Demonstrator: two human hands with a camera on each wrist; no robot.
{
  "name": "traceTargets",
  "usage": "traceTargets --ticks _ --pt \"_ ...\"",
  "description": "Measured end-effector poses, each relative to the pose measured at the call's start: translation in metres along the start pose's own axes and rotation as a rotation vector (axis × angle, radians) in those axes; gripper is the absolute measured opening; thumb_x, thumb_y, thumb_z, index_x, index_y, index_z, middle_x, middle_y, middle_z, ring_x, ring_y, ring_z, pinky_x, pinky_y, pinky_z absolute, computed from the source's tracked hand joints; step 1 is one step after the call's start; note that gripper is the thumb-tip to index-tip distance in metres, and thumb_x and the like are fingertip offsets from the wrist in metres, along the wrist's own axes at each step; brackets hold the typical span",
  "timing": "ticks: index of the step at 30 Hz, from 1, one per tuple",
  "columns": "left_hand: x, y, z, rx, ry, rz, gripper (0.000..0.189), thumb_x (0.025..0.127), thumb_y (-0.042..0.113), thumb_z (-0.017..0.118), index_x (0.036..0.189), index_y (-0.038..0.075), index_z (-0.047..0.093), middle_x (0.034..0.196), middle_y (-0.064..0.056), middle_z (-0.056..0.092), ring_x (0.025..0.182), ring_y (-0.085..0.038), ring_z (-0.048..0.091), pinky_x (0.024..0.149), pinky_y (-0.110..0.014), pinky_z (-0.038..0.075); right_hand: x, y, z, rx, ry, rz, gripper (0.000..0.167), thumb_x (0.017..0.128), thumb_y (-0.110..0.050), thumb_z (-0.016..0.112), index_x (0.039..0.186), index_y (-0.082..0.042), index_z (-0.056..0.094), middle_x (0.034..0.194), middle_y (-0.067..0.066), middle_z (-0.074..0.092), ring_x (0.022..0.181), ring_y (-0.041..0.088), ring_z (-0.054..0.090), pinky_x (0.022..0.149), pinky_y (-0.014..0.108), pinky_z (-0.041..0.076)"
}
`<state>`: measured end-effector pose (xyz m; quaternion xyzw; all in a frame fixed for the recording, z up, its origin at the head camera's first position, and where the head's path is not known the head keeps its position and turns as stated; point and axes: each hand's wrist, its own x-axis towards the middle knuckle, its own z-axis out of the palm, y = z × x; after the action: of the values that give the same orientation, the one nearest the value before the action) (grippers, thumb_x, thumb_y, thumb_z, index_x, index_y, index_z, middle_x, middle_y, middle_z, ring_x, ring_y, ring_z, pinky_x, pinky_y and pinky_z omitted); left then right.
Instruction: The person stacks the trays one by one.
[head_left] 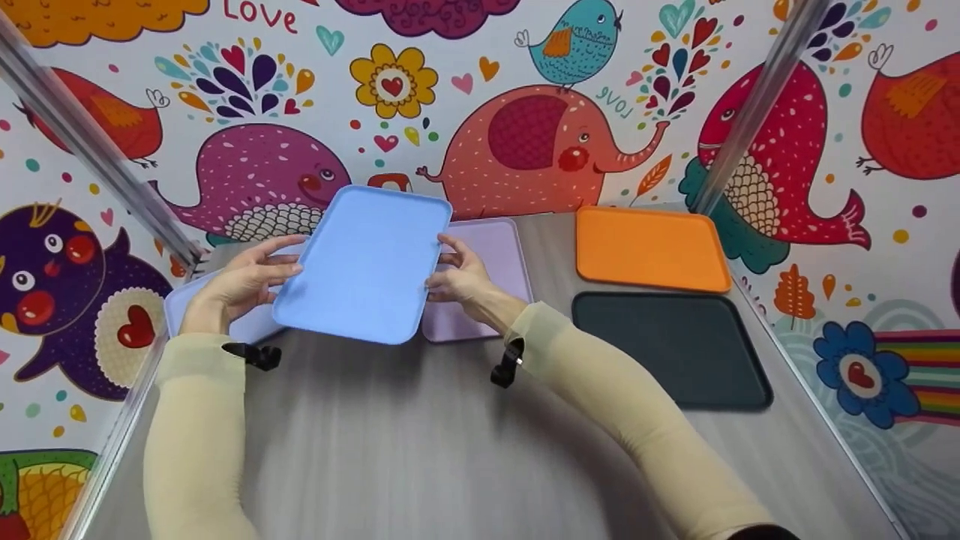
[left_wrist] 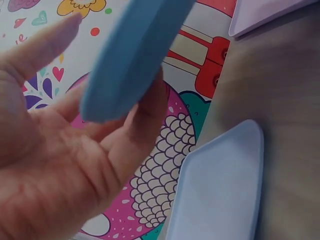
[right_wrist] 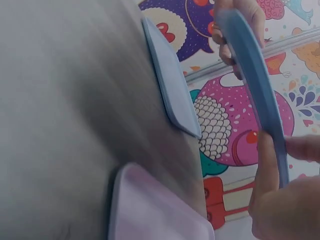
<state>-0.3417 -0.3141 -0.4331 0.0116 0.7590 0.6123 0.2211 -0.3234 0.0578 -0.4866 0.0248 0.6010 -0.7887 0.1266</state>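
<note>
Fingers (head_left: 283, 242) of the left hand (head_left: 238, 286) and right hand (head_left: 466, 279) gripped opposite edges of a blue tray (head_left: 367, 262), raised and tilted above the counter (head_left: 375, 450); a periwinkle tray (head_left: 259, 322) and a lilac tray (head_left: 499, 259) lay lower, to either side, an orange tray (head_left: 652, 249) and a dark tray (head_left: 701, 349) farther right

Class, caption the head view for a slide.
Left hand and right hand hold a blue tray above the table; orange tray and dark tray lie at right.

Room to pass over tbl (head_left: 375, 450) front, w/ blue tray (head_left: 367, 262), lilac tray (head_left: 506, 259) & wall (head_left: 412, 142) blocking back.
</note>
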Motion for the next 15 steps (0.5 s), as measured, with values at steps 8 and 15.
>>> traceTargets --ticks 8,15 --pt "0.000 0.000 0.002 -0.044 -0.106 0.066 0.078 0.108 0.004 0.070 0.175 0.024 0.036 0.136 -0.001 0.068 0.110 -0.015 0.080 0.087 -0.040 0.072 0.007 -0.014 -0.023 -0.064 -0.108 0.041 0.096 0.087 0.022 0.068 0.172 -0.017 0.044 0.151 0.023 0.059 0.096 0.023 0.071 0.073 0.036 0.070" --pt "0.009 -0.007 0.013 -0.023 -0.135 0.095 0.082 0.104 0.000 0.074 0.175 0.024 0.037 0.135 0.000 0.070 0.109 -0.016 0.080 0.085 -0.044 0.072 0.014 -0.025 -0.043 -0.127 -0.155 0.065 0.096 0.088 0.020 0.068 0.173 -0.020 0.044 0.148 0.019 0.060 0.104 0.024 0.070 0.077 0.039 0.070"
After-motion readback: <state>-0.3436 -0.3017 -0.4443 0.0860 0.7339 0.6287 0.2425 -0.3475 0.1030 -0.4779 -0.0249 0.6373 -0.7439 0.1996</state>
